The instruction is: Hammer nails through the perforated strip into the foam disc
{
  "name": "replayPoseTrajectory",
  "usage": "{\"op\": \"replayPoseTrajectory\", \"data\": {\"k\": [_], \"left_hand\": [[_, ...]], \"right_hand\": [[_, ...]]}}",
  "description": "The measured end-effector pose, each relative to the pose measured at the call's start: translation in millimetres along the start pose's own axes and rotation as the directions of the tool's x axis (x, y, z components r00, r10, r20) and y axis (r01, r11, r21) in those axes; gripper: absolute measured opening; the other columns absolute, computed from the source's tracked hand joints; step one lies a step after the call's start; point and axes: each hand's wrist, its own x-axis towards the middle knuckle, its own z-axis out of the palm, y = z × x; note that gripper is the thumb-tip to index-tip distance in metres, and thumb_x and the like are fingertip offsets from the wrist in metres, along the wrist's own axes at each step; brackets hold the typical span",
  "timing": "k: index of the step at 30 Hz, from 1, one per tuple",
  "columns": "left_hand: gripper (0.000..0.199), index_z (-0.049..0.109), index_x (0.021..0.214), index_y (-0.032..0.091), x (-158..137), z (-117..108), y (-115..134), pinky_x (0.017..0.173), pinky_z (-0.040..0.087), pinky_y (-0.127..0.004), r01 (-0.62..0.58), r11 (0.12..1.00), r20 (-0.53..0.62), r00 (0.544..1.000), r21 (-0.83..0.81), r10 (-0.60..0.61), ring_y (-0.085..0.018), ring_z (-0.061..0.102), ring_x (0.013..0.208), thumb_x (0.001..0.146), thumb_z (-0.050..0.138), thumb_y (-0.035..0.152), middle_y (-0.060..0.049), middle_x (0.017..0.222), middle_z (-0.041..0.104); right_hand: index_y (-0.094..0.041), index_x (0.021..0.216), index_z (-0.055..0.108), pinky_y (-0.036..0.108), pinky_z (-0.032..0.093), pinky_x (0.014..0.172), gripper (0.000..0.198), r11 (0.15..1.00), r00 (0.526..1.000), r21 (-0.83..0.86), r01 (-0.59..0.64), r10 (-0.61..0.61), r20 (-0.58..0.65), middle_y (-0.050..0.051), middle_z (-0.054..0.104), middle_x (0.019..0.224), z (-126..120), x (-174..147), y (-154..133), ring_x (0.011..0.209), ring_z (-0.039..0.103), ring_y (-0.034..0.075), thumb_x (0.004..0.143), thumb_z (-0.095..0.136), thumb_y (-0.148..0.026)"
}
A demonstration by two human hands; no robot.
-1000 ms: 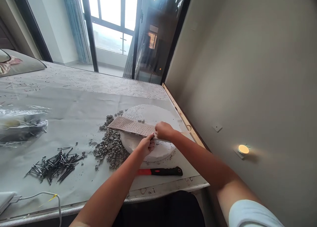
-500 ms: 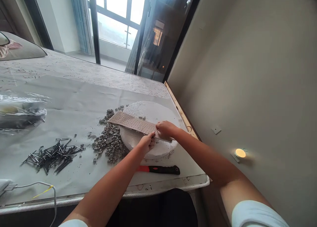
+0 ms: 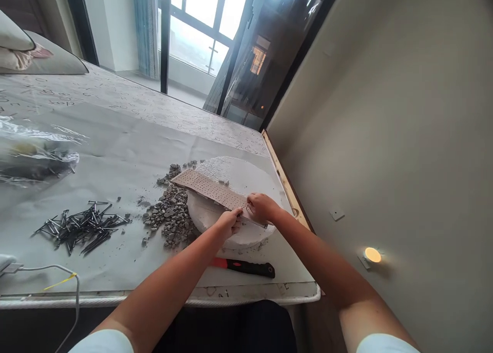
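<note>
Strip of pinkish-brown perforated board (image 3: 210,187) extends over a round white foam-like block (image 3: 246,173). Left hand (image 3: 230,222) pinches the near edge, thumb uppermost. Right hand (image 3: 262,208) is curled closed at the right end; whatever its fingertips grip is too small to tell. Loose grey gravel (image 3: 171,214) adjoins the block's left side.

On the sheet (image 3: 115,137): disc (image 3: 252,177) under board (image 3: 210,188); gravel (image 3: 169,215) left of disc, nails (image 3: 88,227) farther left, bag (image 3: 38,158) behind nails, handle (image 3: 250,268) before disc. Wall (image 3: 385,111) to the right.
</note>
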Motion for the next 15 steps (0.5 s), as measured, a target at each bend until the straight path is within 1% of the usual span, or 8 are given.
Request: {"op": "replayPoseTrajectory", "data": {"k": [3,8,11,15], "left_hand": [[0.027,0.043,0.061,0.018,3,-2,-2,0.039,0.002,-0.022,0.014,1.000,0.018,1.000,-0.011,-0.014,-0.002,0.018,0.030,0.076,0.063,0.027,0.010,0.040,0.028],[0.028,0.044,0.061,0.018,5,-3,-4,0.039,0.002,-0.022,0.014,1.000,-0.008,1.000,-0.025,-0.014,-0.002,0.019,0.030,0.074,0.066,0.029,0.009,0.041,0.030],[0.028,0.044,0.062,0.018,2,-3,-2,0.039,0.004,-0.021,0.013,0.999,0.012,1.000,-0.040,-0.012,-0.002,0.019,0.031,0.074,0.067,0.029,0.009,0.042,0.030],[0.030,0.042,0.060,0.018,0,-5,1,0.039,0.004,-0.021,0.016,0.997,0.046,0.999,-0.072,-0.012,-0.002,0.020,0.031,0.075,0.066,0.028,0.009,0.042,0.029]], "right_hand": [[-0.013,0.091,0.065,0.027,0.038,0.067,0.027,1.000,0.999,-0.020,-0.018,0.019,0.047,0.015,0.067,0.095,-3,6,0,0.085,0.060,0.022,0.088,0.044,-0.030],[-0.012,0.085,0.069,0.028,0.038,0.064,0.030,1.000,0.996,-0.016,-0.005,0.007,0.092,0.016,0.068,0.087,-5,16,0,0.079,0.061,0.022,0.087,0.046,-0.031],[-0.012,0.083,0.068,0.026,0.037,0.064,0.024,1.000,0.998,0.015,0.019,-0.020,0.062,0.015,0.068,0.086,-6,17,1,0.078,0.060,0.021,0.086,0.047,-0.025],[-0.014,0.081,0.066,0.023,0.036,0.063,0.020,0.994,0.998,0.088,0.061,-0.061,-0.005,0.010,0.067,0.088,-7,14,3,0.077,0.058,0.016,0.086,0.047,-0.019]]}}
